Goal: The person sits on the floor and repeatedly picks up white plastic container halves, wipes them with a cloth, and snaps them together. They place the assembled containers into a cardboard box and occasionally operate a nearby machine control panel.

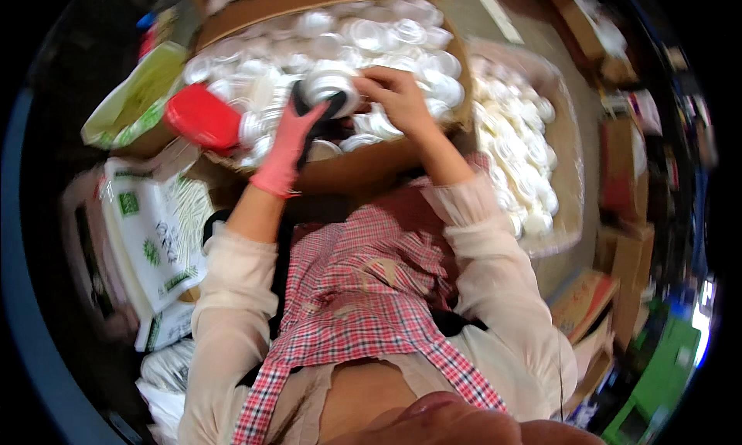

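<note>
My left hand (297, 132), in a pink glove with black palm and fingers, grips a white round plastic piece (331, 83), lid-like and ridged at its rim. Bare and with bent fingers, my right hand (398, 101) meets that piece at its right edge. Blur hides what its fingertips pinch, if anything. Both hands are above a large cardboard box (371, 167) filled with similar white round pieces (367, 35). At the box's left side, a red object (203, 118), seemingly a plastic container, lies next to the pieces.
Right of the box stands a plastic-lined container (570, 174) of off-white pieces (516, 147). To the left are an open green-and-white bag (135, 97) and a printed white sack (151, 228) with thin white strips (191, 213). Cardboard boxes (622, 170) and a green crate (657, 375) line the right.
</note>
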`<state>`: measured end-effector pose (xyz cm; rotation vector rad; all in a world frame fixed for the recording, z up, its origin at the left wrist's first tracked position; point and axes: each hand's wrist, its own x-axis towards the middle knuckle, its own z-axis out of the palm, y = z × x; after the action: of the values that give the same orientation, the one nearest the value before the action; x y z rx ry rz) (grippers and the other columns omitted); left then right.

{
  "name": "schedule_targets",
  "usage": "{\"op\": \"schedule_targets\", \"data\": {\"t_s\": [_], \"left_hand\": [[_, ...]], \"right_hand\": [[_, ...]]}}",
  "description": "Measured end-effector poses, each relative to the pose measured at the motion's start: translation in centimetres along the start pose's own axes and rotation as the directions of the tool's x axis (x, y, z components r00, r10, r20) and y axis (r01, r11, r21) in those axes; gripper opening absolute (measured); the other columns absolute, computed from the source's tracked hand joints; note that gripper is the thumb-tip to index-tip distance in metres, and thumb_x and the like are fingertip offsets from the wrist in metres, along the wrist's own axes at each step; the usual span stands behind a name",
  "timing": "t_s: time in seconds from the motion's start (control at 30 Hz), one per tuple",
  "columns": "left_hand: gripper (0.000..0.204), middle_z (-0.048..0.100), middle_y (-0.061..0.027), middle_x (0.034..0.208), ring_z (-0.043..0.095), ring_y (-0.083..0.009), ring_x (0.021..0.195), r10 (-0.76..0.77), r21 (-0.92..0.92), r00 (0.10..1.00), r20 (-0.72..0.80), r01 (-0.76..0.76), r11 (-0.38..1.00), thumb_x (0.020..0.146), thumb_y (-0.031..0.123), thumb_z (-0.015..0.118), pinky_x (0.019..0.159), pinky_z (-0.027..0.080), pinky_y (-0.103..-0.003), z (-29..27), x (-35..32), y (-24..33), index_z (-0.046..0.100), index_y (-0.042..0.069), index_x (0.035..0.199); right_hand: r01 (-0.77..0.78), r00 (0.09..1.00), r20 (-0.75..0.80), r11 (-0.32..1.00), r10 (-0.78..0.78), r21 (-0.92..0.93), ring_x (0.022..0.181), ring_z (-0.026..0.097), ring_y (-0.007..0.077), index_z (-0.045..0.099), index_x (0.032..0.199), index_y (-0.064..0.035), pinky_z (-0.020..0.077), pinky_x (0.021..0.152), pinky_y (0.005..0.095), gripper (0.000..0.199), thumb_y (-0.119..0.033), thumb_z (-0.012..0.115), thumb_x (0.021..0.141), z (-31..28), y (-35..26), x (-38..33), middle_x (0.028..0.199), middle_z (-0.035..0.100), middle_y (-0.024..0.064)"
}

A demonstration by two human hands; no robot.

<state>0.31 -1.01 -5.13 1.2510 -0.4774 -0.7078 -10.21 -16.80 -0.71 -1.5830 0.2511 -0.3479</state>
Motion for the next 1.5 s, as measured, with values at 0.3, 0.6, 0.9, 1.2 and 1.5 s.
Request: {"op": "schedule_targets", "data": {"t_s": [0.3,0.6,0.9,1.2,1.5], "left_hand": [[0.036,0.066,-0.0138,0.097,0.064,-0.0242,0.089,0.311,0.871,0.947,-0.083,-0.083,0.484,0.078,0.023,0.066,0.078,0.049,-0.033,-10.2,4.0,3.2,0.06,0.003,0.108],[0.065,0.051,-0.0181,0.123,0.05,-0.0316,0.114,0.033,0.991,0.991,-0.128,0.129,-0.033,0.08,0.048,0.059,0.094,0.041,-0.042,-11.0,7.6,-1.7,0.042,0.007,0.128],[0.089,0.045,-0.0204,0.131,0.044,-0.0364,0.121,-0.101,0.906,0.995,0.015,0.029,0.422,0.07,0.048,0.069,0.099,0.036,-0.045,-14.5,9.6,-5.6,0.026,0.01,0.139],[0.064,0.044,-0.0204,0.131,0.042,-0.0415,0.12,0.136,-0.59,0.94,0.314,0.081,0.803,0.089,0.055,0.038,0.092,0.039,-0.055,-12.0,4.6,4.6,0.037,0.009,0.133],[0.064,0.039,-0.0273,0.134,0.046,-0.0451,0.117,0.236,-0.775,0.817,0.527,0.347,0.528,0.095,0.054,0.022,0.09,0.046,-0.047,-4.4,-0.3,7.1,0.029,0.007,0.138]], "right_hand": [[-0.576,0.652,-0.753,0.585,-0.092,-0.571,0.076,0.056,0.0194,0.064,0.094,-0.0011,0.0449,0.067,0.0314,0.023,-0.02,0.057,0.084,-29.0,8.3,-18.6,0.083,0.061,0.0097],[-0.464,0.822,-0.567,0.516,-0.052,-0.72,0.092,0.063,0.0243,0.062,0.108,-0.0004,0.0474,0.081,0.0327,0.028,-0.018,0.057,0.086,-26.4,8.7,-14.9,0.1,0.065,0.0164],[0.015,1.0,0.019,0.462,0.005,-0.887,0.089,0.062,0.0353,0.062,0.103,0.0003,0.0478,0.079,0.0383,0.024,-0.011,0.06,0.082,-6.0,9.0,4.0,0.096,0.064,0.0205],[-0.068,0.996,-0.078,0.197,-0.041,-0.978,0.08,0.059,0.0375,0.061,0.079,-0.0041,0.0474,0.068,0.0463,0.015,-0.018,0.064,0.074,-4.7,16.1,7.9,0.088,0.058,0.0192],[0.156,0.987,-0.056,0.984,-0.152,0.088,0.093,0.055,0.0188,0.051,0.081,-0.0054,0.0506,0.069,0.0296,0.014,-0.006,0.064,0.078,1.1,-0.1,3.5,0.107,0.056,0.0095]]}}
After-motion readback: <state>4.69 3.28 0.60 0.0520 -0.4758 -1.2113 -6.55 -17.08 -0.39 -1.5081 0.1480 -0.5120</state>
